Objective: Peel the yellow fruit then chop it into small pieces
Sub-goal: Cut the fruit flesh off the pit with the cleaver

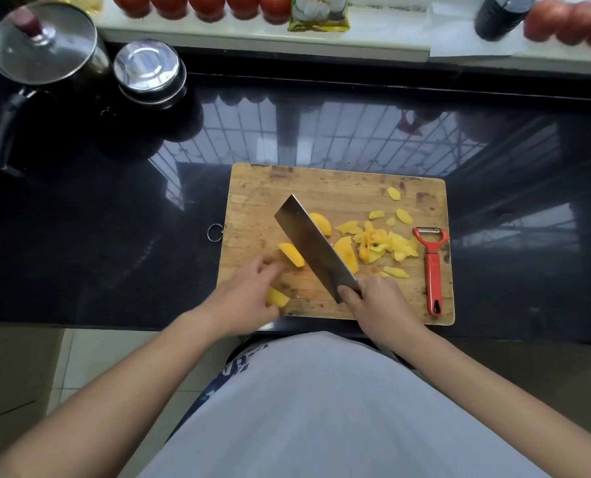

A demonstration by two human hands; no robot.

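Observation:
On the wooden cutting board (252,188) lie several peeled yellow fruit pieces. My right hand (378,300) grips the handle of a cleaver (313,244), whose blade slants up and to the left over the board. Left of the blade lies one fruit slice (292,255), with the fingertips of my left hand (249,296) touching its near end. Another piece (277,298) sits under that hand's thumb side. Two larger pieces (321,223) (347,253) show behind the blade. A heap of pale yellow peels (388,244) is spread to the right.
A red peeler (432,269) lies along the board's right edge. On the black counter at the far left stand a lidded pot (44,43) and a steel container (149,74). Tomatoes (201,6) and a dark bottle (500,15) line the back ledge.

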